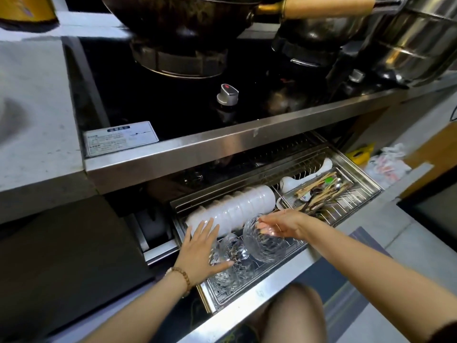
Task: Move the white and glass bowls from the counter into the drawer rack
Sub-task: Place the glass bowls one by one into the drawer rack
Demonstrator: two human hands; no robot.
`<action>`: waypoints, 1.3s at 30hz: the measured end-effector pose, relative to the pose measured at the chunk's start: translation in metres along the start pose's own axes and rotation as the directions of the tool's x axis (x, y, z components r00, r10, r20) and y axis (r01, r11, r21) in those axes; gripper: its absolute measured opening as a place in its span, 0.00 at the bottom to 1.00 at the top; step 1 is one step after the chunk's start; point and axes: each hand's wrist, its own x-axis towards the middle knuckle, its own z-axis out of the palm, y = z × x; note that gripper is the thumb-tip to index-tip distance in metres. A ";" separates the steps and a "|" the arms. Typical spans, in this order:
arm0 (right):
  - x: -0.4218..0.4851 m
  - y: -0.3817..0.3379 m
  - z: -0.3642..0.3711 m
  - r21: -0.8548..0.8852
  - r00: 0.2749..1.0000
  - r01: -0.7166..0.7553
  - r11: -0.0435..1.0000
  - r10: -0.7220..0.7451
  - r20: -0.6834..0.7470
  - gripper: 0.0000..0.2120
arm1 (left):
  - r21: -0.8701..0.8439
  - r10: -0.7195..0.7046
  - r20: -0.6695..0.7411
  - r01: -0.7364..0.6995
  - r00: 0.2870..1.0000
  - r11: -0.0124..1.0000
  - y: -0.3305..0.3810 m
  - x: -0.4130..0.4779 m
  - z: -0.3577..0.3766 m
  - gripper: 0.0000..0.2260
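Right grip [282,222] tight on rim of glass bowl [267,248] in drawer rack [351,204]; left grip [200,248] open, flat.

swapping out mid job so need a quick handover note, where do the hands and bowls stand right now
Left hand: open, flat against the racked glass bowls.
Right hand: grips one glass bowl by its rim, at the front row of the drawer rack.
Done: white bowls sit in a row in the rack.
Left: seat this bowl, let go, then check the counter, mostly out of view, for more.
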 end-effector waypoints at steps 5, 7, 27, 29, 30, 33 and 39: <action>0.022 -0.001 0.010 -0.055 0.993 -0.077 0.995 0.082 0.080 0.12 | 0.023 0.007 -0.022 -0.006 1.000 1.000 -0.001 -0.001 0.003 0.48; 0.029 -0.001 0.013 -0.065 0.988 -0.110 0.992 0.116 0.100 0.08 | 0.027 0.006 -0.028 -0.005 1.000 1.000 -0.001 -0.001 0.003 0.49; 0.047 0.009 0.033 -0.203 0.955 -0.147 0.968 0.192 0.227 0.08 | 0.064 -0.001 -0.042 0.004 0.999 0.998 -0.001 0.000 0.008 0.49; 0.047 0.010 0.034 -0.173 0.951 -0.156 0.972 0.196 0.240 0.06 | 0.061 -0.001 -0.039 0.003 0.999 0.998 -0.002 0.001 0.009 0.49; 0.047 0.009 0.034 -0.164 0.949 -0.158 0.974 0.195 0.247 0.06 | 0.061 -0.001 -0.037 0.003 0.999 0.998 -0.002 0.001 0.009 0.49; 0.044 0.008 0.035 -0.166 0.948 -0.145 0.975 0.185 0.257 0.06 | 0.060 -0.005 -0.029 0.007 1.000 0.998 -0.002 0.002 0.009 0.49; 0.027 0.000 0.033 -0.346 0.985 -0.021 0.938 0.079 0.153 0.11 | 0.047 -0.015 0.034 0.013 0.999 0.999 0.000 0.002 0.004 0.50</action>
